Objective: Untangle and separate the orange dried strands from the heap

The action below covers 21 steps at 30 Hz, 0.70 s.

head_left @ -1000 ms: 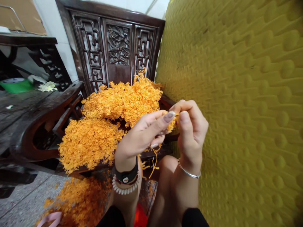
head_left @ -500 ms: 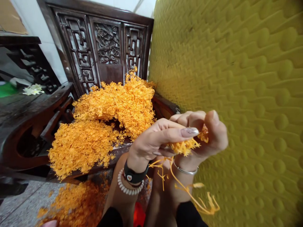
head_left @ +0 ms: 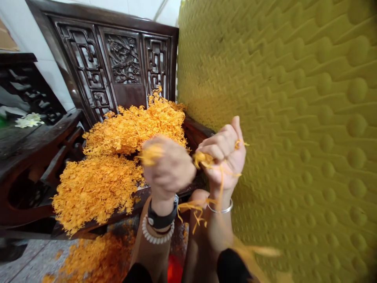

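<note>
My left hand is curled into a fist with a tuft of orange strands sticking out of its top; it is smeared by motion. My right hand is closed beside it on another clump of orange strands, with loose threads hanging down past the wrist. The two hands are close together, above my knees. A big heap of the same orange strands lies on the dark wooden chair seat just beyond my hands.
A carved dark wooden chair back stands behind the heap. A tall yellow-green bumpy panel fills the right side. More orange strands lie on the floor. A dark table with a pale flower is at left.
My hands have pulled apart and turned into fists, each keeping part of the clump. Loose strands have dropped lower right. The view has shifted right.
</note>
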Available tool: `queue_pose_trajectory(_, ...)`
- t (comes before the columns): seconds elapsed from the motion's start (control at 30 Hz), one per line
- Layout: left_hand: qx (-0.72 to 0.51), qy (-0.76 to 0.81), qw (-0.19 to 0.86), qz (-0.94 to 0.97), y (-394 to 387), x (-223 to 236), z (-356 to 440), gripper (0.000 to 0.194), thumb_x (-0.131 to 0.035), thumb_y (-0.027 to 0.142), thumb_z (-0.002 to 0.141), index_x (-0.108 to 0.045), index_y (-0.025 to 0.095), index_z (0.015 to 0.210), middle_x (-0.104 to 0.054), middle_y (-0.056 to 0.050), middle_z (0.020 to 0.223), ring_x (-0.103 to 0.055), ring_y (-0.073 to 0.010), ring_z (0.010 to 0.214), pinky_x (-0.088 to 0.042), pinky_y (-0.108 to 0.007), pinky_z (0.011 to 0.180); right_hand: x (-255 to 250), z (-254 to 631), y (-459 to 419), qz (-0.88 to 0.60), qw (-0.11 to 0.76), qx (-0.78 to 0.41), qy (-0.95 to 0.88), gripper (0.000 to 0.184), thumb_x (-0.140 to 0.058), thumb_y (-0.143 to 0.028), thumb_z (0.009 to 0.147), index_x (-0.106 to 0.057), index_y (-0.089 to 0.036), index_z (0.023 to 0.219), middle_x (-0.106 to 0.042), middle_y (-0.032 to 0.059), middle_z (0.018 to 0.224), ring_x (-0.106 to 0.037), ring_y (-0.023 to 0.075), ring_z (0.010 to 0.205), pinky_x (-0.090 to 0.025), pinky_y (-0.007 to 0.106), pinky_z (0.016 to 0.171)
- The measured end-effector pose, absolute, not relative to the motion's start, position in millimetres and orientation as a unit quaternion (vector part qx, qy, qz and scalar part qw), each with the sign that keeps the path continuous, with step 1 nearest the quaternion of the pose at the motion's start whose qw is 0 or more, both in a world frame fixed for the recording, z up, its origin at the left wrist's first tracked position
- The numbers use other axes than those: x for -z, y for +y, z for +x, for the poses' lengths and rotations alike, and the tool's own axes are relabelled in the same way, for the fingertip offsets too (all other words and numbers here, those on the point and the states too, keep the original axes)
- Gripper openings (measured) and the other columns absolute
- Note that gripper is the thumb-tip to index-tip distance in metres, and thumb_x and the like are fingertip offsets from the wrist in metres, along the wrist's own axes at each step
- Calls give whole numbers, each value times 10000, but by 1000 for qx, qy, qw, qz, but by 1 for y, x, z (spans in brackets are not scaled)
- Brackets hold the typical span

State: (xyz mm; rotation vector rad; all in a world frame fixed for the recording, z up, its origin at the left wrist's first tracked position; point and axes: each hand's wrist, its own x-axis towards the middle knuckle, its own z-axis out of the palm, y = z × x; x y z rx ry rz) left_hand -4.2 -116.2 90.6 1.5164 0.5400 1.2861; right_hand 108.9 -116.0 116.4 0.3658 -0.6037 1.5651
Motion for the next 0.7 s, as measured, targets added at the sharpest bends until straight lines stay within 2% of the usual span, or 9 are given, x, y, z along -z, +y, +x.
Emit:
queue_pose_trajectory(0.1,-632,80,589,498,-104,-88,-23,527,-280,576,862,-293,229,466,18,118,401,94,-46,281,-3,-200,219,-122,115,-125,178,670,-654,-304,564,-488,-552,831,-233,-203,469,-152,-75,373,-130,63,342,-170,231,330)
queue_pose_trajectory(0.17,-620,-2,653,436,-98,-90,-31,472,-414,523,843,-314,205,509,-91,118,393,-2,-23,258,-108,-158,239,-128,111,-135,78,700,-569,-425,561,-476,-618,797,-244,-209,491,-163,-71,397,-171,79,369,-192,243,357)
queue_pose_trajectory(0.23,-579,-30,695,425,-98,-94,-32,409,-496,479,818,-371,191,556,-207,102,421,-122,-18,269,-207,-147,280,-133,103,-143,-28,714,-493,-497,500,-435,-614,806,-304,-216,533,-206,-64,440,-219,91,399,-217,249,384)
queue_pose_trajectory(0.33,-571,-48,703,422,-104,-97,-28,371,-530,466,804,-424,179,596,-278,87,446,-187,-17,286,-227,-150,301,-133,95,-143,-87,736,-394,-544,368,-375,-530,810,-412,-219,616,-294,-36,533,-310,108,470,-263,261,434)
queue_pose_trajectory(0.43,-603,1,664,442,-112,-97,-24,350,-539,454,801,-477,166,611,-367,58,462,-273,-28,317,-231,-159,310,-128,98,-131,-118,732,-341,-578,295,-341,-452,807,-470,-214,687,-325,-10,619,-362,129,551,-307,280,488)
queue_pose_trajectory(0.53,-638,93,609,462,-116,-94,-27,338,-552,453,787,-524,163,615,-451,27,473,-379,-57,369,-290,-183,341,-122,107,-123,-147,709,-314,-614,183,-439,-391,779,-497,-225,727,-322,-8,639,-364,132,561,-324,278,495)
queue_pose_trajectory(0.7,-604,164,587,513,-119,-89,-36,293,-587,459,741,-622,174,686,-578,4,532,-479,-87,382,-275,-199,304,-115,114,-122,-213,689,-316,-616,87,-549,-307,761,-527,-239,811,-418,0,700,-407,135,607,-373,274,527)
